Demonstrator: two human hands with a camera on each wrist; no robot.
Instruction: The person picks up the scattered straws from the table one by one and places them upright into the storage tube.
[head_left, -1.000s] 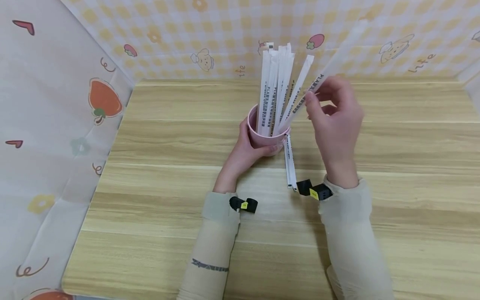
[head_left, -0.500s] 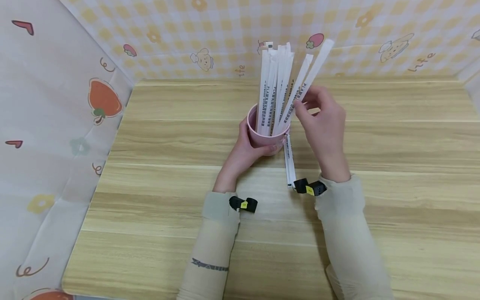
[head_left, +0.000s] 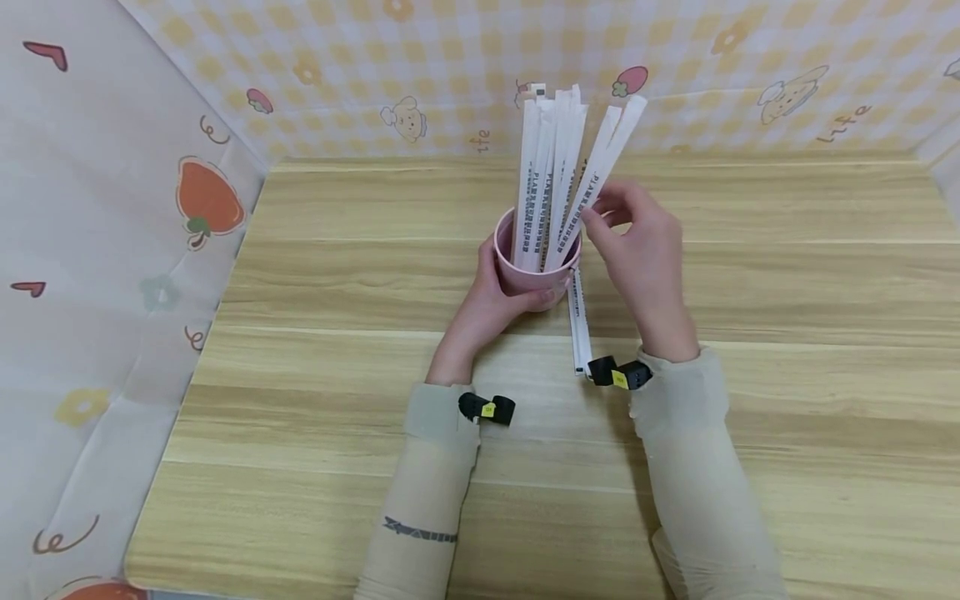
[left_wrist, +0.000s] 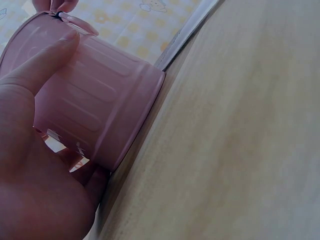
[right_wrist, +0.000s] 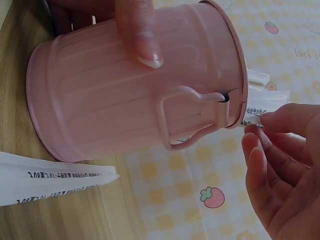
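A pink ribbed metal bucket [head_left: 530, 282] with a small side handle [right_wrist: 162, 117] stands on the table. My left hand [head_left: 497, 293] grips its left and front, the thumb laid across the wall in the left wrist view. Several white paper-wrapped straws [head_left: 531, 167] with dark printing stand in the bucket, their tops well above the rim. At the right side of the rim, my right hand [head_left: 643, 243] pinches one wrapped straw [head_left: 613, 148] between thumb and fingers. This straw leans right, with its lower end inside the bucket, overlapping another leaning straw. Its bottom tip is hidden.
More wrapped straws [head_left: 579, 333] lie on the wood-grain table [head_left: 337, 375], just right of and in front of the bucket. Behind the table rises a yellow checked backdrop [head_left: 337, 75]. A white printed sheet [head_left: 112, 333] covers the left side.
My right hand has moved left and toward the bucket, bringing the pinched straw lower into it, beside the other leaning straw. The left hand and bucket have stayed in place.
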